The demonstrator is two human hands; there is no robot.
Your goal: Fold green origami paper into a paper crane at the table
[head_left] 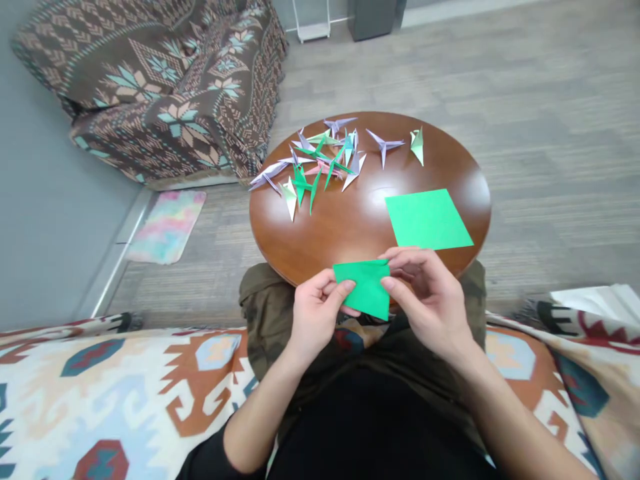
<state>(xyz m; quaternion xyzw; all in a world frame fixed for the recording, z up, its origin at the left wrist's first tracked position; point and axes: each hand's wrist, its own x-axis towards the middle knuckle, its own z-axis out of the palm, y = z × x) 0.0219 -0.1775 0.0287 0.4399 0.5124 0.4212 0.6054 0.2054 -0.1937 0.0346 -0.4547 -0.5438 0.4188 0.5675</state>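
Note:
A folded green paper (367,285) is held over my lap, just in front of the near edge of a round wooden table (350,227). My left hand (317,313) pinches its left side with thumb and fingers. My right hand (430,300) pinches its right edge, fingers curled over the top. A flat green paper sheet (429,219) lies on the table just beyond my right hand. Several folded paper cranes (320,160) in green, lilac, pink and white lie in a heap at the table's far left.
A sofa with a brown patterned throw (165,87) stands beyond the table at the left. A pastel mat (167,225) lies on the floor. I sit on a seat with a patterned cover (100,393). White paper (600,300) lies at my right.

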